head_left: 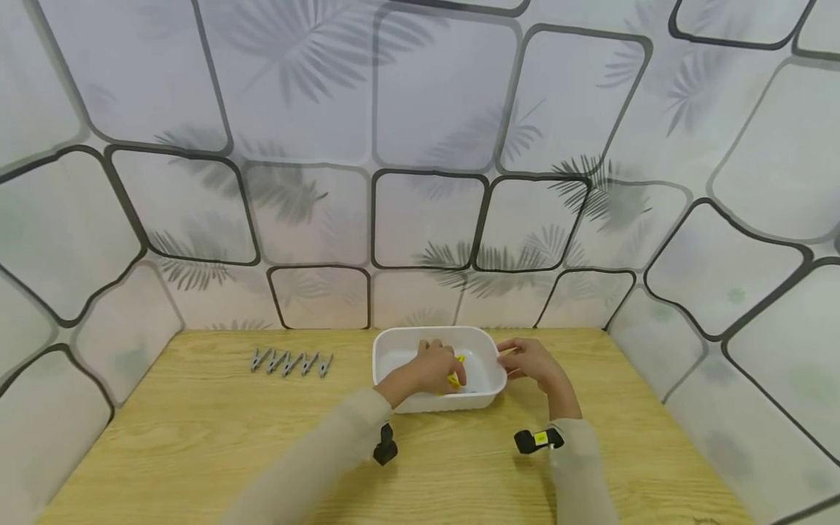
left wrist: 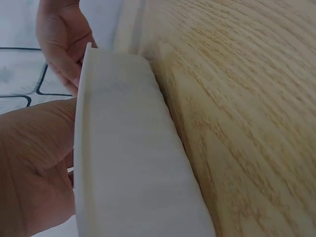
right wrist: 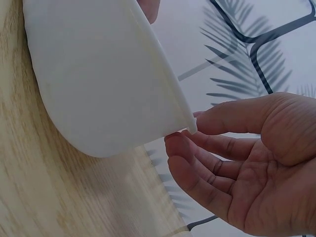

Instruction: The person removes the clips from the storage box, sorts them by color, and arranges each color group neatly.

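- Five grey clips (head_left: 287,367) stand in a zigzag row left of the white tub (head_left: 469,402), well apart from it
- In the left wrist view, the tub's side wall hides the left fingertips
- The left hand (head_left: 434,367) reaches inside the tub, fingers bent down; whether they have hold of anything, I cannot tell
- Yellow pieces (head_left: 453,380) lie in the tub by those fingers, partly covered by the hand
- The right hand (head_left: 533,361) pinches the rim at the tub's right end, thumb and fingers nearly together
- Wood-grain tabletop (head_left: 262,437) beneath; pale backdrop (head_left: 426,219) with dark outlines and leaf shapes behind
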`<state>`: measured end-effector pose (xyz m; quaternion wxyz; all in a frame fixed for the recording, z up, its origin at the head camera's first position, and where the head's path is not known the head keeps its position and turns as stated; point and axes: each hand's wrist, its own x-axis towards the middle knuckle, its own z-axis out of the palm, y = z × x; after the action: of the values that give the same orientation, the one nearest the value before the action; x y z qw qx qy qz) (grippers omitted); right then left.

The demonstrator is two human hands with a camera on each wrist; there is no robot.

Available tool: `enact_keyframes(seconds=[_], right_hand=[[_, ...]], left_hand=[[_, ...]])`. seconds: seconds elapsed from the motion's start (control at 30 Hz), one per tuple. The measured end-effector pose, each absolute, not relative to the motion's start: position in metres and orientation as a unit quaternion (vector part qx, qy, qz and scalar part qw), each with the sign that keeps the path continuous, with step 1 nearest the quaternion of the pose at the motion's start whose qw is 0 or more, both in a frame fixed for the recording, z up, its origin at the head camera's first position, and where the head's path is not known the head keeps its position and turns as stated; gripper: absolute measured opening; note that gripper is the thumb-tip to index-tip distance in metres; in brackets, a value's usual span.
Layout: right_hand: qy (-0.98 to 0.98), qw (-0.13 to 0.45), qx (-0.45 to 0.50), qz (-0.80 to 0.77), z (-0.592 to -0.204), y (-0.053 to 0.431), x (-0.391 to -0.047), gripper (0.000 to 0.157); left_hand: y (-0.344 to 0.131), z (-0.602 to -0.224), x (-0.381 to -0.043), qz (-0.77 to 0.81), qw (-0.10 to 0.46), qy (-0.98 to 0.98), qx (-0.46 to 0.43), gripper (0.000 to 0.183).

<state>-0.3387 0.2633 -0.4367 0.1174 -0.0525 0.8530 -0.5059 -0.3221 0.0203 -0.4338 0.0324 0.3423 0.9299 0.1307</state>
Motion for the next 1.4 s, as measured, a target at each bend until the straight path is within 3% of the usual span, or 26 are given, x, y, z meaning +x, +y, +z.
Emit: enact_keyframes(seconds=[1.4], right_hand=[[0.850,0.117,-0.063,-0.510,-0.436,0.263,-0.335,0.040]], left_hand=[[0.038,-0.450,-0.336,0.112,0.016,0.943,0.314,0.011]])
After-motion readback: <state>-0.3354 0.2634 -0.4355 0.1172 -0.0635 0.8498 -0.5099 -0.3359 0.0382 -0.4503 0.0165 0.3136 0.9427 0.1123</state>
